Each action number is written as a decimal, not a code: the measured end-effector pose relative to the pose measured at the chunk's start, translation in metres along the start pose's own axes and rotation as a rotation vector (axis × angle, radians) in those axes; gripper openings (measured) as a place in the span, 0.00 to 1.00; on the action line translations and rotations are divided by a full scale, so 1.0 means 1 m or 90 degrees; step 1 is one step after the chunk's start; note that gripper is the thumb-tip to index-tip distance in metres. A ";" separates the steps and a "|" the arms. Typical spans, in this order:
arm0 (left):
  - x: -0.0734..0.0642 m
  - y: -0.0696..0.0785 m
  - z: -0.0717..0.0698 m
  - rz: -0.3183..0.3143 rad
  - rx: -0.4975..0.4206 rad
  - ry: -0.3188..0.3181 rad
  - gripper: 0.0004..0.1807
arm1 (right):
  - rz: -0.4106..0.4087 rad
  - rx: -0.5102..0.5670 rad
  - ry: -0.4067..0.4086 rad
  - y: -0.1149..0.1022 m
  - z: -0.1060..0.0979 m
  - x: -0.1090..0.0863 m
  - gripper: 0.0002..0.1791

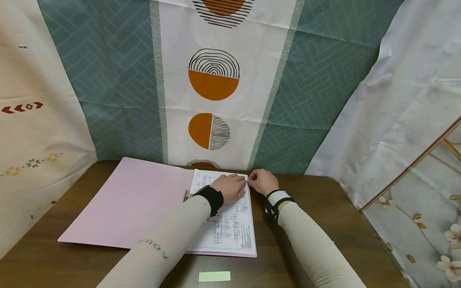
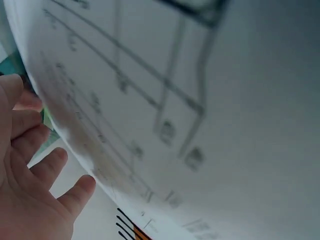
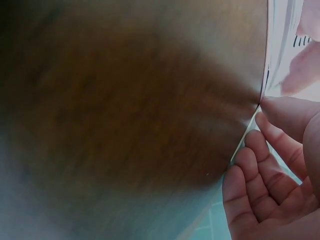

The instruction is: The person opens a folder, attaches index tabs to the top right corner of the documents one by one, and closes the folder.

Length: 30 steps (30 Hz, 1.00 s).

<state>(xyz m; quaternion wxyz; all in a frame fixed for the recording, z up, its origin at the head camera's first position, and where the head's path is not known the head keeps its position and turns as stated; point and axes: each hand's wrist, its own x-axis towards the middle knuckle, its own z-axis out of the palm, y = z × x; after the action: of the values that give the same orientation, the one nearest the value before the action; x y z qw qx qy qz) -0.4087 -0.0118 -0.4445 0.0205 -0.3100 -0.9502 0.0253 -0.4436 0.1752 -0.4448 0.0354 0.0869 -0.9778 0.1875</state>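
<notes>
A pink folder [image 1: 144, 200] lies spread on the table, with printed technical drawings [image 1: 230, 228] on its right side. My left hand [image 1: 230, 188] rests over the upper part of the top sheet with fingers extended toward its right edge. At that edge, near the upper right corner, my right hand [image 1: 264, 182] pinches the paper's margin between thumb and forefinger. In the right wrist view the thumb and forefinger of the right hand [image 3: 285, 165] meet at the edge, the other fingers curled. A small light-green sliver [image 2: 47, 119] shows beyond the left fingers in the left wrist view.
A light-green sticky note [image 1: 214, 276] lies near the table's front edge. The metal binder clip [image 1: 186, 195] sits at the folder's fold. Patterned cloth [image 1: 212, 100] hangs behind the brown table [image 1: 324, 224], with more cloth along both sides.
</notes>
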 end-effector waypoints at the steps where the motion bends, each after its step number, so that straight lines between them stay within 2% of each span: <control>1: 0.000 0.000 0.001 -0.001 0.001 -0.006 0.31 | 0.003 0.002 0.000 0.000 0.000 0.000 0.07; 7: 0.000 -0.001 0.001 -0.002 0.005 -0.025 0.33 | -0.005 0.018 -0.007 -0.001 -0.005 -0.002 0.06; 12: 0.002 0.000 0.001 -0.001 0.015 -0.024 0.34 | -0.013 0.017 -0.013 0.001 -0.006 -0.003 0.04; 19: 0.006 0.001 0.004 -0.045 0.035 -0.033 0.36 | -0.014 0.028 -0.022 0.001 -0.003 -0.003 0.04; 23: 0.002 0.005 -0.004 -0.061 0.037 -0.042 0.37 | -0.019 0.029 -0.027 0.002 -0.003 -0.002 0.05; 26: -0.004 0.009 -0.010 -0.053 0.040 -0.039 0.37 | -0.022 0.030 -0.027 0.003 -0.004 -0.001 0.05; 30: -0.012 0.013 -0.014 -0.021 0.045 -0.033 0.37 | -0.025 0.032 -0.029 0.005 -0.005 -0.002 0.05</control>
<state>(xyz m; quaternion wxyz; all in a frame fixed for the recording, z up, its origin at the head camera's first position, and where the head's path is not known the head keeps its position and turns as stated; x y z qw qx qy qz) -0.3912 -0.0080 -0.4314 0.0076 -0.2924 -0.9540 0.0661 -0.4428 0.1816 -0.4421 0.0145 0.1114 -0.9713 0.2095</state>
